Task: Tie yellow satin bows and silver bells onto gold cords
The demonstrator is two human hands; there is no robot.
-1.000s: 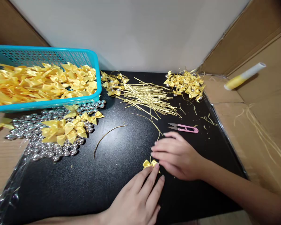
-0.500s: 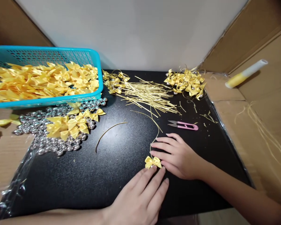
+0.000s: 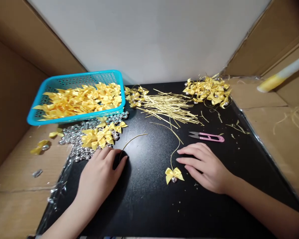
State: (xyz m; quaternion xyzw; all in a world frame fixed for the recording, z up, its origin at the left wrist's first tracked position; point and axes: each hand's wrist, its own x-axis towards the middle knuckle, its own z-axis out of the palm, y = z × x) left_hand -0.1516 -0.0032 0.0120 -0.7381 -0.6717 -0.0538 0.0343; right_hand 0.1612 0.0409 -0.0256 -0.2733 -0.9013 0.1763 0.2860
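Note:
A yellow satin bow (image 3: pixel 170 175) with a silver bead (image 3: pixel 174 179) at its middle lies on the black table, and a thin gold cord (image 3: pixel 172 156) curves up from it. My right hand (image 3: pixel 204 166) rests just right of them, open, fingers spread, holding nothing. My left hand (image 3: pixel 99 176) is at the near edge of the pile of silver beads (image 3: pixel 76 139), its thumb apart from the fingers; some fingertips are hidden. Beside its thumb is a loose bent gold cord (image 3: pixel 133 137). Several yellow bows (image 3: pixel 99 136) lie on the beads.
A blue basket (image 3: pixel 35 114) of yellow bows stands at the back left. Gold cords (image 3: pixel 166 106) are heaped at the back middle, with beaded bows (image 3: pixel 209 89) to their right. Pink thread snips (image 3: pixel 209 137) lie beyond my right hand. A yellow-white tube (image 3: pixel 281 74) stands far right.
My left hand has left the bow and moved left to the beads. My right hand has stayed beside the bow, whose bead now shows fully. The view has shifted, showing more of the left side.

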